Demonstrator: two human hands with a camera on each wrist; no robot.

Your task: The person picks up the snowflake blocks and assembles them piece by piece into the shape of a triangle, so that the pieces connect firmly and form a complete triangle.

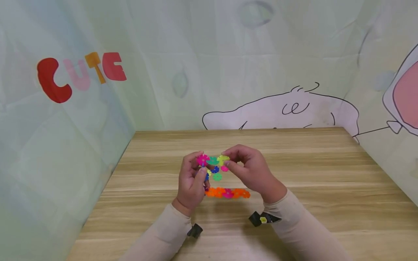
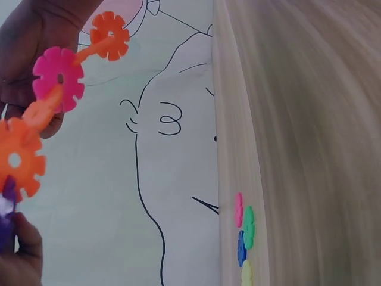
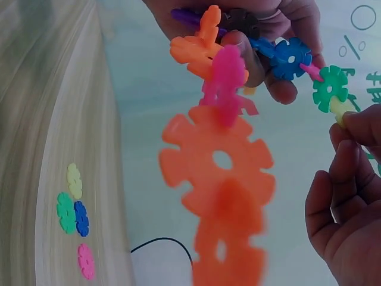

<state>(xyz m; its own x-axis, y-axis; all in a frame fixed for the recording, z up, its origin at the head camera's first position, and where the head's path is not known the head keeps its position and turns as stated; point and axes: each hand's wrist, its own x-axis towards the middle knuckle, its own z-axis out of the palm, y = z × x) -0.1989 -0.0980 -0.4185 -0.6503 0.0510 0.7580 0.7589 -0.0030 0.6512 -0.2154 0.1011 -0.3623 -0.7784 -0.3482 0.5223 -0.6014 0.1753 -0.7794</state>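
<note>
Over the table, my left hand [image 1: 192,185] grips a linked chain of notched plastic snowflake discs. One end of it, with orange discs [image 1: 236,194] and a pink one, hangs out below the hand toward the right. From the top of the hand runs the other end: a pink disc [image 1: 203,160], a green disc [image 1: 213,161] and a yellow disc [image 1: 222,159]. My right hand [image 1: 250,169] pinches the yellow disc between thumb and fingers. In the right wrist view that yellow disc [image 3: 338,109] sits against the green disc [image 3: 337,77], and a blue disc [image 3: 280,56] appears nearer the left hand.
Loose discs lie on the wooden table [image 1: 156,145] beyond the hands: pink [image 1: 224,169], green [image 1: 217,177], blue [image 1: 215,169] and yellow [image 3: 74,180]. A printed cloth backdrop [image 1: 163,72] stands behind and beside the table.
</note>
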